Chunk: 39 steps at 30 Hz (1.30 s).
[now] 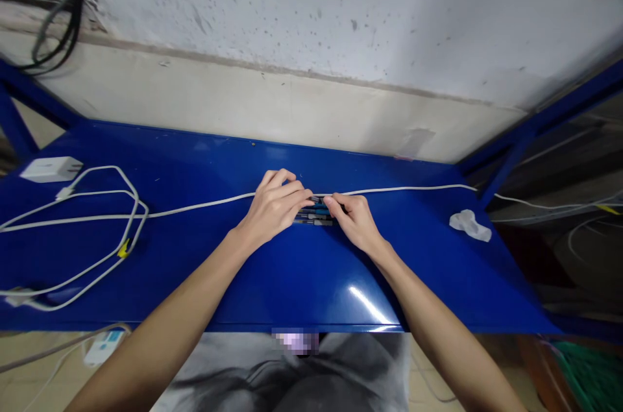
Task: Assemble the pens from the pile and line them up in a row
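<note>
Several pens [311,220] lie side by side on a blue metal shelf [311,269], running left to right. My left hand [275,207] is over their left ends, its thumb and fingertips closed on the end of a dark pen [317,199] at the back of the row. Opposite it, my right hand [355,216] pinches the other end of this pen between thumb and curled fingers. Both hands partly cover the row, so the pens' ends are hidden.
A white cable [204,206] crosses the shelf behind the pens. On the left are a looped white cord [132,194] and a white plug adapter [51,169]. Crumpled white plastic [470,225] lies at right. A stained wall [292,10] stands behind.
</note>
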Tool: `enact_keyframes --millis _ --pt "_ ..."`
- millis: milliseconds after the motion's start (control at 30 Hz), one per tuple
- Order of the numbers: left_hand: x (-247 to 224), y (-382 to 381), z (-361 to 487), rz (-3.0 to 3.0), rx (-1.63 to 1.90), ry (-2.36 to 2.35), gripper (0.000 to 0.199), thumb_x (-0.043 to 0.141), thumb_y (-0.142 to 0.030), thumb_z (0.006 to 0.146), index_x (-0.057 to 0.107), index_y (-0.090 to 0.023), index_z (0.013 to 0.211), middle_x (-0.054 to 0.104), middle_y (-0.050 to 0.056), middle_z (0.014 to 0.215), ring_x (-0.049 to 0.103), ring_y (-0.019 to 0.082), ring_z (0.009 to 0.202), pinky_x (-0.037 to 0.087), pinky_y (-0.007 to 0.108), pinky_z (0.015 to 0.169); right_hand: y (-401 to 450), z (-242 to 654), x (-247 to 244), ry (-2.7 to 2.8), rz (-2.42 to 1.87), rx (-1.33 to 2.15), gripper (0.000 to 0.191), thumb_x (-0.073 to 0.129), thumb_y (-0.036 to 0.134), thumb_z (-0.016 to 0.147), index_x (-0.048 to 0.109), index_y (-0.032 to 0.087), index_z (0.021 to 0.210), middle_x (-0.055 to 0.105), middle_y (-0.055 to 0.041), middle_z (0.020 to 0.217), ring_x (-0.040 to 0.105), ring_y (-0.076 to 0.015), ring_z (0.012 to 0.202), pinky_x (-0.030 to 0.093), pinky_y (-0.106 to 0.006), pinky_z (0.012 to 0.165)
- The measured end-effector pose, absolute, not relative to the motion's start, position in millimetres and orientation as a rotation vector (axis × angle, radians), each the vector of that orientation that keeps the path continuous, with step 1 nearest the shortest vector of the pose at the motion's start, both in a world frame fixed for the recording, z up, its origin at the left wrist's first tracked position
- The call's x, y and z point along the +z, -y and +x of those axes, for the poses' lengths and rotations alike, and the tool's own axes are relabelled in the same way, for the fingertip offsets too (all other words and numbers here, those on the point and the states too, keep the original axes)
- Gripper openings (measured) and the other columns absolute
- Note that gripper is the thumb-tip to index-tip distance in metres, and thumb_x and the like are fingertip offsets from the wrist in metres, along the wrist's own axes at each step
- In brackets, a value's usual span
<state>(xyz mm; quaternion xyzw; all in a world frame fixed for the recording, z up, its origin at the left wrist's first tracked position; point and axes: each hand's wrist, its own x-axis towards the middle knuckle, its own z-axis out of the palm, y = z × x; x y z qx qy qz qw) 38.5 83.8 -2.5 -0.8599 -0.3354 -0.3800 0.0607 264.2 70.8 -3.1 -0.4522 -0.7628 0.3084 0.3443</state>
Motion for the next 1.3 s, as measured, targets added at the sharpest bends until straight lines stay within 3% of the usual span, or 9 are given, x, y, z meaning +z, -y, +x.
enact_keyframes --millis 200,267,400,533,667,767,833,933,1300 --pt "-2 -87 37 -2.609 -1.193 0.944 0.017 0.062 -0.027 0.1 0.077 -0.018 0.098 0.077 0.005 0.086 0.058 0.023 0.093 0.043 0.039 0.081 -70 262 1 1.998 -1.108 0.774 0.033 0.05 0.045 0.105 0.067 0.019 0.092 0.065 0.0001 0.082 0.053 -0.0128 0.071 0.036 -0.026 0.068" --pt "-2 -86 39 -2.592 -1.205 0.926 0.015 0.063 -0.025 0.1 0.076 -0.017 0.097 0.076 0.004 0.086 0.057 0.023 0.093 0.041 0.038 0.081 -69 261 1 1.97 -1.098 0.792 0.033 0.051 0.044 0.105 0.067 0.019 0.091 0.063 0.0009 0.08 0.052 -0.012 0.069 0.036 -0.025 0.066" --pt "-2 -81 42 -2.568 -1.248 0.925 0.014 0.063 -0.022 0.1 0.074 -0.017 0.094 0.076 0.003 0.085 0.057 0.022 0.094 0.04 0.037 0.081 -63 260 1 2.011 -1.142 0.714 0.044 0.045 0.045 0.107 0.05 0.019 0.071 0.044 0.0047 0.063 0.038 -0.01 0.058 0.027 -0.027 0.06" --pt "-3 -82 44 -2.574 -1.298 0.95 0.014 0.062 -0.022 0.1 0.074 -0.018 0.095 0.076 0.003 0.084 0.058 0.022 0.091 0.04 0.038 0.079 -59 256 3 2.047 -1.192 0.574 0.042 0.042 0.041 0.108 0.041 0.02 0.072 0.042 0.0046 0.064 0.037 -0.0105 0.058 0.026 -0.028 0.062" --pt "-2 -81 42 -2.64 -1.278 1.004 0.014 0.062 -0.023 0.101 0.074 -0.017 0.096 0.076 0.003 0.086 0.06 0.02 0.089 0.04 0.038 0.078 -54 256 4 2.075 -1.179 0.495 0.036 0.044 0.038 0.109 0.054 0.02 0.079 0.053 0.0012 0.073 0.047 -0.0127 0.065 0.033 -0.028 0.066" --pt "-5 -65 38 -2.744 -1.176 1.043 0.014 0.064 -0.026 0.1 0.074 -0.017 0.098 0.075 0.004 0.089 0.059 0.019 0.088 0.04 0.036 0.077 -41 259 -2 2.104 -1.116 0.47 0.026 0.046 0.034 0.109 0.066 0.019 0.101 0.064 -0.0046 0.093 0.059 -0.0169 0.086 0.043 -0.029 0.078" --pt "-8 -47 33 -2.784 -1.108 1.144 0.012 0.064 -0.025 0.1 0.073 -0.017 0.101 0.074 0.004 0.092 0.058 0.02 0.094 0.041 0.037 0.082 -29 261 -9 2.205 -1.08 0.389 0.024 0.047 0.032 0.108 0.067 0.019 0.111 0.067 -0.0076 0.102 0.06 -0.0196 0.094 0.046 -0.031 0.083" --pt "-15 -21 25 -2.851 -0.921 1.198 0.015 0.06 -0.023 0.102 0.072 -0.019 0.11 0.073 0.005 0.101 0.058 0.021 0.1 0.042 0.037 0.084 -17 262 -16 2.381 -1.085 0.195 0.024 0.049 0.033 0.107 0.066 0.018 0.115 0.069 -0.0077 0.099 0.057 -0.0223 0.09 0.044 -0.036 0.079" --pt "-9 -3 17 -2.658 -0.771 1.102 0.029 0.054 -0.004 0.098 0.067 -0.015 0.121 0.069 0.012 0.117 0.061 0.025 0.108 0.048 0.04 0.087 -14 257 -7 2.358 -1.188 0.069 0.013 0.051 0.021 0.104 0.064 0.019 0.107 0.067 -0.0087 0.102 0.057 -0.0226 0.09 0.046 -0.038 0.076"
